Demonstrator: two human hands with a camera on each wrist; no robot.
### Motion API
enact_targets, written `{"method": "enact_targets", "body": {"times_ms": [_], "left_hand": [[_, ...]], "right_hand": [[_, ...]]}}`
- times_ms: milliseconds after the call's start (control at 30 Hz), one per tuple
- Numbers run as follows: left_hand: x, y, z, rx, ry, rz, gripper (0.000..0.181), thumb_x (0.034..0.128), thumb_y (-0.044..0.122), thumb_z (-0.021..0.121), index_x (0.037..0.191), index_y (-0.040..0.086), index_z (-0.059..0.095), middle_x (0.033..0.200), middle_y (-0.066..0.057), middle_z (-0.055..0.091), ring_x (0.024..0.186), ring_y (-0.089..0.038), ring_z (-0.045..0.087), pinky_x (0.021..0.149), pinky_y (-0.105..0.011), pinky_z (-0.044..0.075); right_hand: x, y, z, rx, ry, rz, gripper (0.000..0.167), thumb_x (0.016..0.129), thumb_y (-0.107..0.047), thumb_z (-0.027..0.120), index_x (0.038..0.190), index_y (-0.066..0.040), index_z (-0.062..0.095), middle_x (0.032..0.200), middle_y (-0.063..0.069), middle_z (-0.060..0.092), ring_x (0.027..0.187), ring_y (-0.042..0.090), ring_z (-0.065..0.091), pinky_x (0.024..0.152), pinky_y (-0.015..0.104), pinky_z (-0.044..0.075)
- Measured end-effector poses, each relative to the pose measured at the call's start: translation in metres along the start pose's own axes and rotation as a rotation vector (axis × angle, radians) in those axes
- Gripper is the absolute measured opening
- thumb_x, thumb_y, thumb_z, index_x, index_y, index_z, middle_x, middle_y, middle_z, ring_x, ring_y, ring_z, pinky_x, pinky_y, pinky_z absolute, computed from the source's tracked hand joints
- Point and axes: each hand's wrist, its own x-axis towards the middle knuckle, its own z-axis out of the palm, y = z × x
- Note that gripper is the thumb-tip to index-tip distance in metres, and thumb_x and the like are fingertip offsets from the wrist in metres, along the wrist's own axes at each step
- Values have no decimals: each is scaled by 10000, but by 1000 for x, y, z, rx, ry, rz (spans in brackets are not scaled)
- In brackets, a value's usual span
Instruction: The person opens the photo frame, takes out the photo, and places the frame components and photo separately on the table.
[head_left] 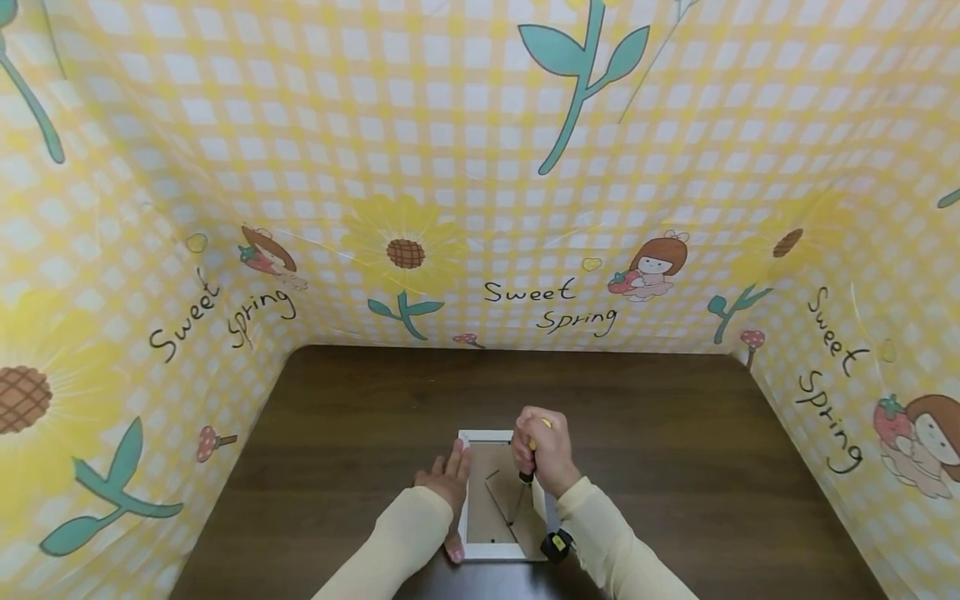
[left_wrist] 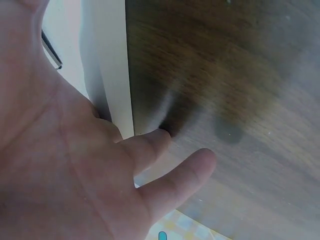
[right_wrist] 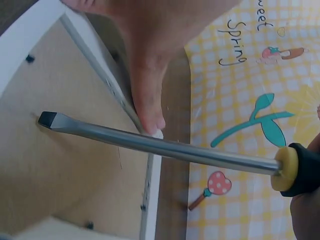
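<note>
A white-rimmed picture frame (head_left: pixel 462 525) lies face down on the table, its brown backing board (head_left: pixel 480 500) facing up. My left hand (head_left: pixel 447 483) rests along the frame's left edge, fingers extended; the left wrist view shows its palm (left_wrist: pixel 70 160) beside the white rim. My right hand (head_left: pixel 547 454) grips a flathead screwdriver (right_wrist: pixel 165 149) by its yellow-and-black handle. The metal shaft slants down over the backing board, with the flat tip (right_wrist: pixel 48 120) close to it; contact is unclear. Small dark tabs (right_wrist: pixel 30 59) sit along the board's edge.
A small black-and-yellow object (head_left: pixel 557 546) lies by the frame's lower right corner, partly beside my right sleeve. The dark wooden table (head_left: pixel 360 400) is bordered by a yellow checked cloth (head_left: pixel 450 167) at the back and both sides.
</note>
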Motion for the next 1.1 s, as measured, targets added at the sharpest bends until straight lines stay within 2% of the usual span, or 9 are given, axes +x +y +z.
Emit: {"method": "enact_targets", "body": {"times_ms": [133, 367, 533, 700, 867, 1100], "left_hand": [[-1, 0, -1, 3, 10, 5, 1503, 396, 534, 997, 1608, 107, 218, 1672, -103, 137, 1432, -347, 350, 990, -536, 441], [0, -1, 2, 22, 14, 6, 1490, 400, 559, 989, 1607, 125, 230, 1671, -88, 152, 1425, -323, 367, 987, -508, 449], [-1, -1, 1, 30, 15, 3, 1501, 390, 578, 983, 1608, 127, 232, 1672, -83, 154, 1422, -318, 370, 965, -507, 461], [-1, 0, 3, 39, 17, 11, 1499, 383, 604, 971, 1604, 127, 245, 1668, -76, 172, 1415, -315, 380, 966, -506, 461], [-1, 0, 4, 40, 14, 10, 1496, 377, 614, 968, 1602, 132, 257, 1664, -74, 184, 1417, -315, 381, 986, -516, 454], [1, -2, 0, 68, 11, -6, 1503, 384, 626, 963, 1608, 138, 239, 1670, -67, 161, 1425, -290, 373, 953, -488, 478]], "right_hand": [[1, 5, 6, 9, 6, 20, 308, 892, -16, 412, 591, -25, 344, 458, 9, 335, 353, 135, 302, 327, 284, 252], [4, 12, 14, 37, 51, 60, 369, 944, -40, 429, 588, -21, 334, 468, 3, 347, 357, 142, 305, 334, 286, 269], [7, 17, 18, 49, 77, 113, 351, 945, -32, 419, 611, 3, 317, 473, -14, 356, 362, 124, 310, 338, 271, 271], [8, 23, 16, 67, 136, 213, 318, 937, -18, 408, 639, 13, 302, 467, -26, 347, 355, 108, 303, 342, 265, 256], [13, 26, 15, 72, 192, 310, 318, 920, -76, 440, 635, -22, 309, 468, -29, 330, 354, 99, 290, 346, 268, 247], [38, 40, 9, 52, 244, 456, 319, 899, -127, 469, 598, -125, 362, 465, -53, 326, 354, 87, 288, 342, 253, 263]]}}
